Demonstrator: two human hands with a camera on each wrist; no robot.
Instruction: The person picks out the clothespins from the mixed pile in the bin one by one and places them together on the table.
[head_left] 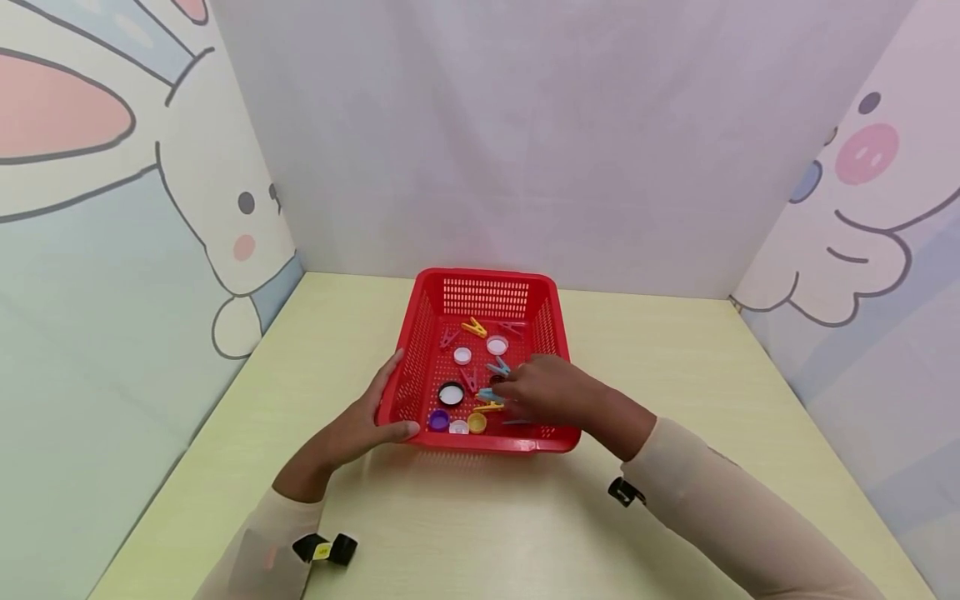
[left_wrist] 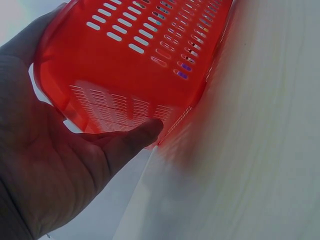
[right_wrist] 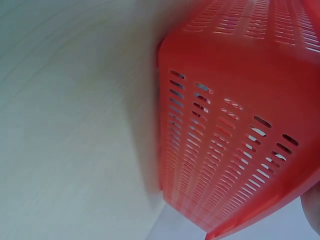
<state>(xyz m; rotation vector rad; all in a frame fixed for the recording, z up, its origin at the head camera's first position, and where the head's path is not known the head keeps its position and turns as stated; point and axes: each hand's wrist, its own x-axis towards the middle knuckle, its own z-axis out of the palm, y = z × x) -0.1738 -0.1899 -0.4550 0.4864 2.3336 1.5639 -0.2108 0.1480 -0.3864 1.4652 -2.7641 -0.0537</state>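
A red plastic basket (head_left: 480, 443) with slotted walls stands on the table. Inside lie several plastic clothespins, among them a yellow clothespin (head_left: 474, 327) and a blue clothespin (head_left: 498, 367), and small round lids, such as a black-rimmed lid (head_left: 451, 394) and a purple lid (head_left: 438, 420). My left hand (head_left: 356, 433) rests against the near left corner, thumb straight along the front, other fingers on the left side. Reaching over the right rim, my right hand (head_left: 551, 390) is down among the clothespins in the basket. Its fingertips are hidden, so whether it holds anything cannot be seen.
The pale wooden tabletop (head_left: 660, 358) surrounds the basket. A light curtain-like wall (head_left: 525, 150) rises at the back edge, with cartoon-printed panels on the left (head_left: 82, 292) and right (head_left: 900, 333).
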